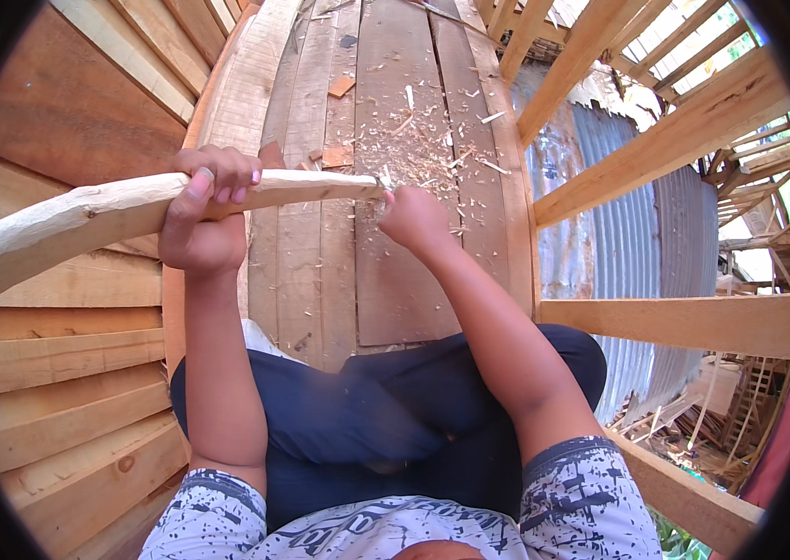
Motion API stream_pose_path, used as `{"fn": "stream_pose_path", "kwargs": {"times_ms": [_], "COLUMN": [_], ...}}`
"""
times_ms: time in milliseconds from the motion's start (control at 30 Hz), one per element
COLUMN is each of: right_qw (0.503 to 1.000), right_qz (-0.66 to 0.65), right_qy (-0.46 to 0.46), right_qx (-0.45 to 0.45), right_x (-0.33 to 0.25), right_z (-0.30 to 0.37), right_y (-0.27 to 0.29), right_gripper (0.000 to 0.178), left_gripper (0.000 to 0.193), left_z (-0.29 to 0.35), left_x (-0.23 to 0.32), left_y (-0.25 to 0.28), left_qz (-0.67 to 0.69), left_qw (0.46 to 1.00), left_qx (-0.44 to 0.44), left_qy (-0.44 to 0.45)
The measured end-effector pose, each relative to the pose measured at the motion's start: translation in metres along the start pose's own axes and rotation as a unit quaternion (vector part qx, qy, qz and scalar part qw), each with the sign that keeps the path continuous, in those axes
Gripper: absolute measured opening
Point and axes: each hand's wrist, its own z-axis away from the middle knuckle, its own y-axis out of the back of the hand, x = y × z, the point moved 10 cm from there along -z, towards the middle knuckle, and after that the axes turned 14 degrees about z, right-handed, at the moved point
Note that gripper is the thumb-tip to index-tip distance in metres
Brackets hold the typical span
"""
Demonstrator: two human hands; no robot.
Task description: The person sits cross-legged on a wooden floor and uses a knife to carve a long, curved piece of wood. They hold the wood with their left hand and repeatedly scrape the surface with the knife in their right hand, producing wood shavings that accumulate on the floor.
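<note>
Stick [133,210], that pale, peeled, curved piece of wood, is what we are working on. We are holding it up in the air, above the grey plank floor [404,243] and in front of our knees in dark blue trousers [385,411].

Our left hand [203,210] is wrapping tight around the stick near its middle, fingers curled over the top. Our right hand [413,217] is making a closed fist just at the thin end of the stick. It seems to be gripping a small tool, but we cannot tell what it is, because the fist is hiding it.

Little wood chips [423,140] are lying on the floor beyond the stick's end, so we are probably shaving the stick.

What could go wrong? If the right hand is holding something sharp, it could slip off the end of the stick and jump toward our left hand or our legs, which are sitting right below the stick. The long stick could also twist in our left hand if we are not squeezing hard enough. And the edge of the floor is close on the right of the stick, with an open drop past the wooden beams [675,140], so anything we let go of could fall away.

We are not seeing any packages, labels or signs near the stick, only stacked boards [59,373] to its left and grey wavy metal sheets [619,252] to its right.
</note>
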Motion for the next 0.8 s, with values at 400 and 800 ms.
{"fn": "stream_pose_path", "kwargs": {"times_ms": [400,800], "right_qw": [0.992,0.994], "right_qz": [-0.119,-0.051], "right_qy": [-0.020,-0.024], "right_qx": [-0.048,-0.089], "right_x": [-0.013,-0.016], "right_z": [0.000,0.017], "right_y": [-0.005,0.025], "right_gripper": [0.036,0.036], "left_gripper": [0.022,0.020], "left_z": [0.000,0.004], "left_x": [-0.002,-0.004], "left_y": [-0.004,-0.017], "left_qz": [-0.032,-0.038], "left_qw": [0.999,0.998], "left_qx": [-0.010,-0.050], "left_qy": [0.018,0.028]}}
